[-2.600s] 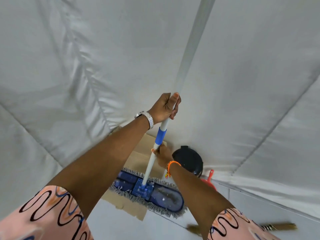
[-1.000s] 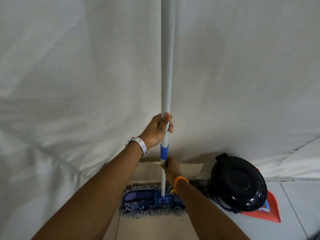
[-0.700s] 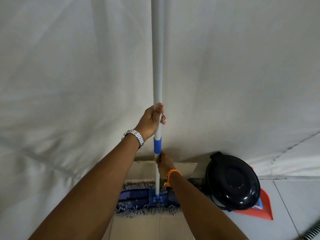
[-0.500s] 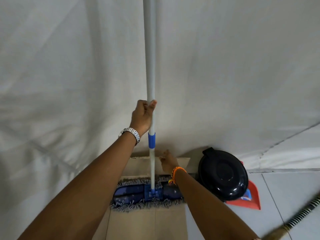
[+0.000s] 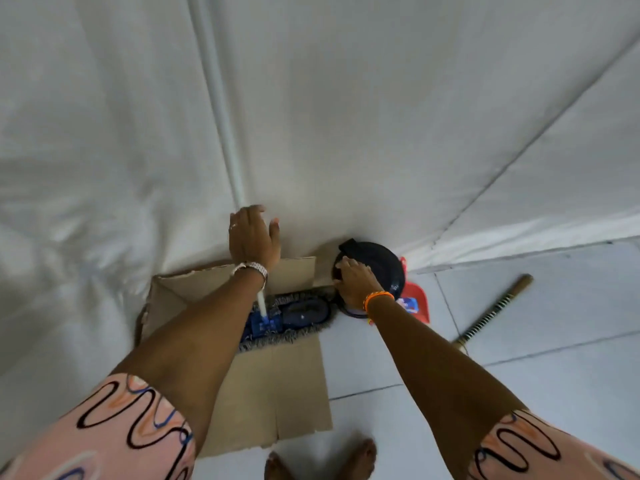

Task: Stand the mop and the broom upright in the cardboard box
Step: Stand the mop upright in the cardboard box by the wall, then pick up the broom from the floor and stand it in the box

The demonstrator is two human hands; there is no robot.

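Backdrop: a white cloth sheet (image 5: 346, 116) hangs behind everything; the mop pole leans back against it, so judge how much it gives before trusting it as a prop.
Cardboard box (image 5: 277, 386): open on the tiled floor (image 5: 536, 393), near flap folded out toward the person's feet, back wall against the sheet.
Mop (image 5: 227, 133): stands nearly upright, its blue fringed head lying across the bottom of the box, one end reaching the right edge.
Broom (image 5: 491, 311): lies flat on the tiles to the right, well apart from the box; only part of its stick shows.
Black bin (image 5: 384, 268): just right of the box, with a red dustpan (image 5: 417, 299) behind it.
Left hand (image 5: 252, 237): fingers spread, flat in front of the pole; I cannot tell whether the palm touches it, but it is not closed round anything.
Right hand (image 5: 356, 282): lies loosely open on the bin lid, grasping nothing.
Step, as I judge it: letting the mop stand alone.
Doing it well: draw the left hand off slowly, palm close, ready to catch a slide; seat the head flat first.
Then: fetch the broom, set it brush down beside the mop.
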